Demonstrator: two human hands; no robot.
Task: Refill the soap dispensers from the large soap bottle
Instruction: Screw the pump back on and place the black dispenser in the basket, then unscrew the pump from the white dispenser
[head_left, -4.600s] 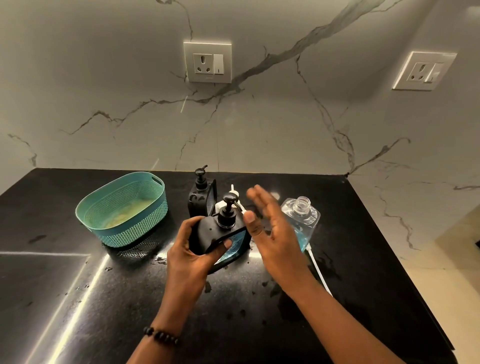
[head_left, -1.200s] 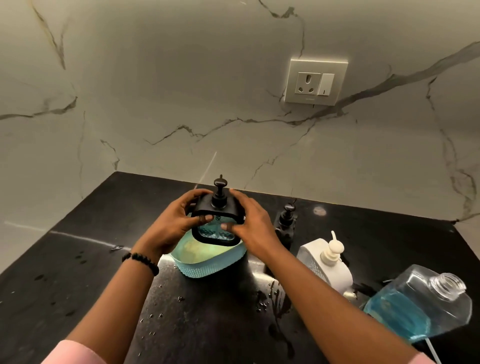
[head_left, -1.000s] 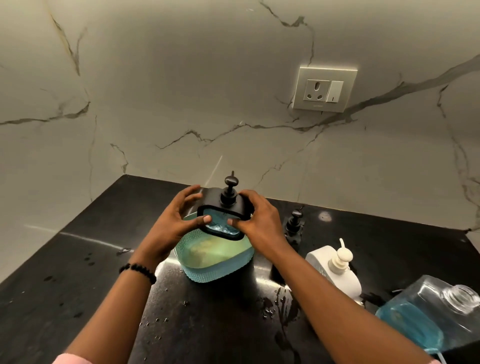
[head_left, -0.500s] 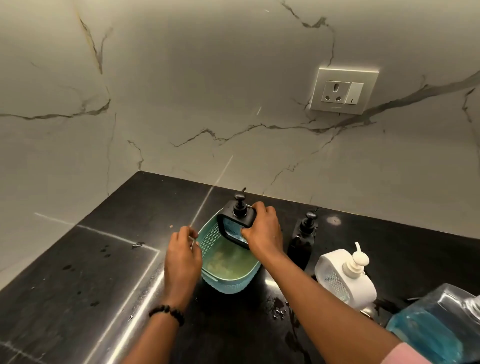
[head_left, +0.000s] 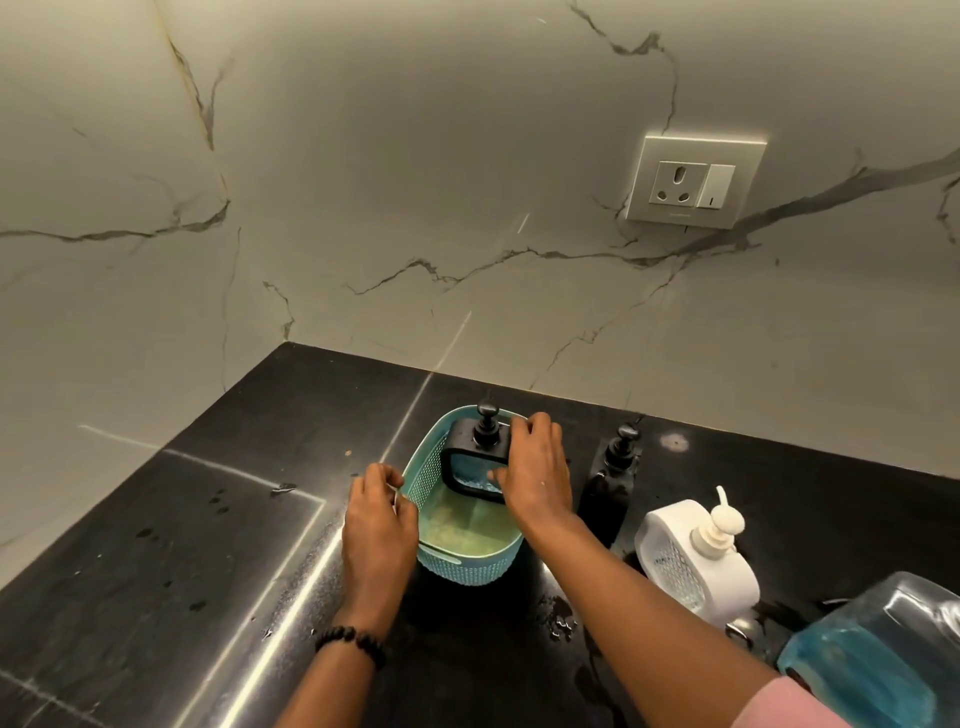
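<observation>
A black soap dispenser (head_left: 475, 452) with a pump top and blue soap inside sits at the far end of a teal basket (head_left: 467, 564). My right hand (head_left: 535, 470) grips its right side. At the basket's left rim my left hand (head_left: 376, 514) holds the edge with curled fingers. A second black dispenser (head_left: 610, 478) stands just right of the basket. Further right is a white dispenser (head_left: 693, 556) with a cream pump. The large clear soap bottle (head_left: 883, 660), part full of blue soap, shows at the bottom right corner, cut off by the frame.
The black stone counter (head_left: 208, 545) carries water drops and wet patches near the basket. A marble wall rises behind, with a wall socket (head_left: 693, 182) up on the right. The counter's left side ends at the wall corner.
The black dispenser was carried left from the counter's middle and lowered into the teal basket. My left hand let go of it and moved to the basket's left rim.
</observation>
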